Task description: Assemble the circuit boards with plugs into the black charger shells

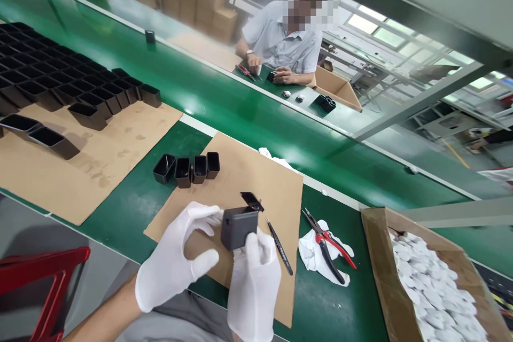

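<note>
Both my hands wear white gloves. My right hand grips a small black plastic box from below, above a brown cardboard sheet. A small black flap sticks up at the box's top. My left hand touches the box's left side with its fingertips, fingers curled and spread. Black tweezers lie on the cardboard just right of my right hand.
Several black cases stand in a row ahead. Many more black cases fill the far left. Red-handled pliers rest on a white cloth. A cardboard box of white parts sits at right. A person works across the green conveyor.
</note>
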Tool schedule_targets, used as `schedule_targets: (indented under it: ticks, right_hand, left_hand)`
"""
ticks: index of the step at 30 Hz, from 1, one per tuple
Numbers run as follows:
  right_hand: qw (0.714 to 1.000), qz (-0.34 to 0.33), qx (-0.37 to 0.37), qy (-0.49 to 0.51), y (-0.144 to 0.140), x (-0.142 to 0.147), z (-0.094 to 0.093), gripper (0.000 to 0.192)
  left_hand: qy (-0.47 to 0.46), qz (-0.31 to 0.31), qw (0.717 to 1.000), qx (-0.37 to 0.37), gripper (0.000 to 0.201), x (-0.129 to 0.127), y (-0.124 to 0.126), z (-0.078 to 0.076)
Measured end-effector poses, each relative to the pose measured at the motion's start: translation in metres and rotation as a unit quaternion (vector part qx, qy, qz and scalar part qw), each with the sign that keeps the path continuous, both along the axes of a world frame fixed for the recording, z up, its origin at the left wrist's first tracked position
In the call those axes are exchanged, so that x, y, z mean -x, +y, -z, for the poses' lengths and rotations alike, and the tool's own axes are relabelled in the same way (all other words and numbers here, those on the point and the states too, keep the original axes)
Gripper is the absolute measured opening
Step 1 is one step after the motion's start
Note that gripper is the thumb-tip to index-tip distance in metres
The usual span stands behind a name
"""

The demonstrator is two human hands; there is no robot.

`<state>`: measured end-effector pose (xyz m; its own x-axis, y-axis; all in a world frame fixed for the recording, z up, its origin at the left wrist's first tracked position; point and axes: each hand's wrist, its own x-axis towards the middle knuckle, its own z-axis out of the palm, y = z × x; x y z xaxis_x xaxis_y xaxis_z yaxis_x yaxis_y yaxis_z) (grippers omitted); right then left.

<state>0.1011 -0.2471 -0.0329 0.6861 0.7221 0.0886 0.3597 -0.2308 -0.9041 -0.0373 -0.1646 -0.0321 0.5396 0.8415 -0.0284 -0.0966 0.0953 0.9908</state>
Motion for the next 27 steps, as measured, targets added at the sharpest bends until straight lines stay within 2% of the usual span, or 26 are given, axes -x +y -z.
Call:
schedule_targets:
  ticks: [2,3,5,7,8,10,11,13,15,17,19,21,22,24,25,27]
  right_hand:
    - [0.998,0.046,-0.027,0.039,-0.003,0.008,-0.004,0.027]
    - [0.997,0.044,-0.044,0.045,-0.006,0.01,-0.008,0.022]
    - [0.998,-0.032,-0.061,0.001,-0.013,0.002,-0.016,0.016]
    - [0.987,-0.108,-0.038,-0.111,-0.022,-0.024,-0.026,0.018]
    - [0.977,-0.106,-0.009,-0.187,-0.028,-0.044,-0.031,0.022]
    - [0.943,0.025,0.052,-0.328,-0.042,-0.092,-0.039,0.024]
    - [0.914,0.079,0.127,-0.377,-0.049,-0.116,-0.041,0.027]
    - [0.848,0.095,0.298,-0.428,-0.061,-0.158,-0.043,0.034]
    - [0.833,0.072,0.348,-0.423,-0.067,-0.184,-0.04,0.031]
    - [0.841,0.043,0.353,-0.409,-0.07,-0.196,-0.035,0.031]
    - [0.848,0.032,0.347,-0.399,-0.071,-0.201,-0.03,0.031]
    - [0.857,0.044,0.33,-0.393,-0.074,-0.207,-0.03,0.035]
    - [0.862,0.053,0.318,-0.392,-0.075,-0.211,-0.031,0.037]
    - [0.87,0.066,0.285,-0.396,-0.079,-0.219,-0.036,0.041]
    - [0.876,0.07,0.262,-0.398,-0.081,-0.221,-0.04,0.041]
    - [0.893,0.082,0.219,-0.385,-0.083,-0.221,-0.05,0.039]
  left_hand:
    - [-0.039,0.034,0.997,0.055,0.072,-0.001,-0.003,0.0]
    - [-0.044,0.034,0.995,0.086,0.073,-0.003,-0.004,-0.002]
    - [-0.034,0.023,0.99,0.132,0.058,-0.007,-0.001,-0.008]
    - [-0.025,0.028,0.985,0.167,0.041,-0.009,0.006,-0.02]
    - [-0.027,0.046,0.981,0.186,0.039,-0.009,0.011,-0.027]
    - [-0.043,0.108,0.969,0.218,0.04,-0.008,0.023,-0.039]
    - [-0.052,0.142,0.963,0.223,0.04,-0.008,0.03,-0.042]
    - [-0.064,0.216,0.954,0.197,0.037,-0.009,0.041,-0.042]
    - [-0.078,0.281,0.945,0.146,0.031,-0.013,0.048,-0.033]
    - [-0.101,0.326,0.928,0.15,0.023,-0.019,0.051,-0.022]
    - [-0.116,0.341,0.905,0.228,0.023,-0.027,0.051,-0.016]
    - [-0.122,0.349,0.875,0.313,0.027,-0.033,0.048,-0.017]
    - [-0.122,0.358,0.865,0.33,0.026,-0.036,0.047,-0.02]
    - [-0.107,0.382,0.869,0.296,0.026,-0.039,0.044,-0.029]
    - [-0.083,0.38,0.889,0.24,0.028,-0.039,0.043,-0.033]
    - [-0.014,0.337,0.937,0.09,0.034,-0.038,0.039,-0.039]
